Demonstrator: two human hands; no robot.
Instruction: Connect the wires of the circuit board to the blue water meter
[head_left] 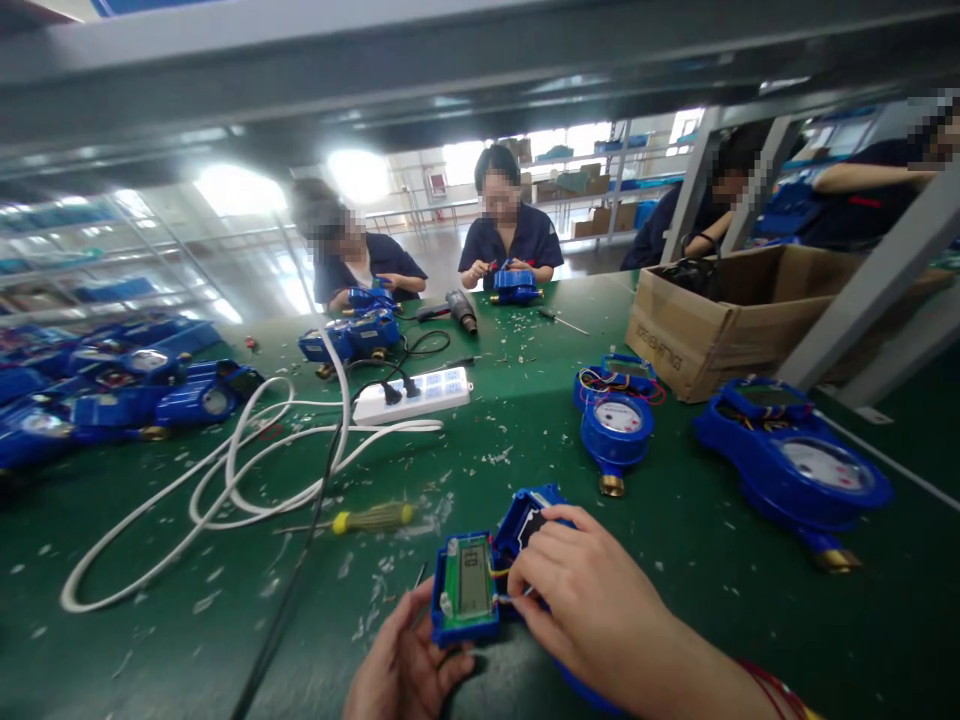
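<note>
Over the green surface (pixel 675 520), at near centre, cradling a blue display housing (pixel 474 575) in the left hand (pixel 409 650) and apparently pinching thin wires (pixel 501 573) at its right edge with the right hand (pixel 577 570); seemingly arranging these, probably calling next for steady support without tugging.

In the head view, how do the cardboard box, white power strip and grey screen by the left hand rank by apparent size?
1. Cardboard box
2. White power strip
3. Grey screen, smallest despite being nearest the camera
</note>
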